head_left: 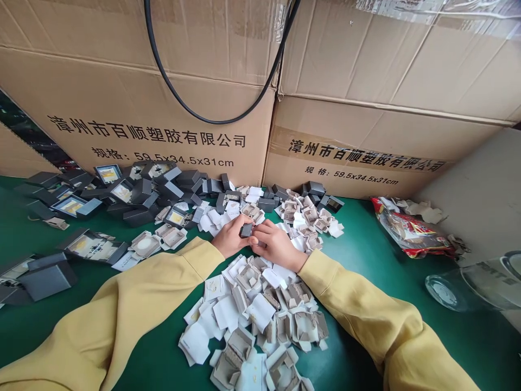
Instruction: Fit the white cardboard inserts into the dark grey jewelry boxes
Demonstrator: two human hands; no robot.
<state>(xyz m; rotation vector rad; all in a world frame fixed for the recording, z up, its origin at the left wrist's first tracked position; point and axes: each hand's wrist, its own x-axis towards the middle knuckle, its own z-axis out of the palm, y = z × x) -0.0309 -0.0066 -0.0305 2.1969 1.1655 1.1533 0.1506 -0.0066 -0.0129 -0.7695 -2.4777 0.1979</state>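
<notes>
Fingers point(248, 239) of left hand point(230, 239) and right hand point(277, 244) pinch small dark box point(246, 230) together, above paper inserts point(252, 304) on green bench point(366, 271). Box seems light, stiff; best gripped by side walls.

— We see matt brown corrugated cardboard cartons point(163, 81), with glossy tape.
— We also note the smooth green table point(366, 260), matt grey small box point(246, 230), pale paper inserts point(260, 312), soft yellow cloth sleeves point(134, 304).

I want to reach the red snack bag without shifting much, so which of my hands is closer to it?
Right. Your right hand lies left of the red snack bag, across bare green table. Your left hand is farther left, beyond the small grey box both hands hold.
</notes>
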